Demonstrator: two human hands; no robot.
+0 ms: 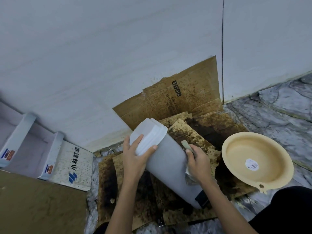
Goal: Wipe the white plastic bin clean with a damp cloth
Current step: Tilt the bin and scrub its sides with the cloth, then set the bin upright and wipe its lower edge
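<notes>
The white plastic bin (167, 164) is held tilted above the floor, its stepped base pointing up and away, its open end low near my knee. My left hand (135, 157) grips the base end, fingers wrapped over the white ridge. On the bin's right side, my right hand (197, 164) presses a crumpled greyish cloth (189, 174) against the wall. A bit of the cloth pokes out above my fingers.
Stained brown cardboard (177, 98) covers the floor under the bin and leans on the white wall. A beige plastic basin (256, 159) sits at the right. White cartons (72, 164) and a brown box (38, 205) stand at the left. Grey marbled floor lies right.
</notes>
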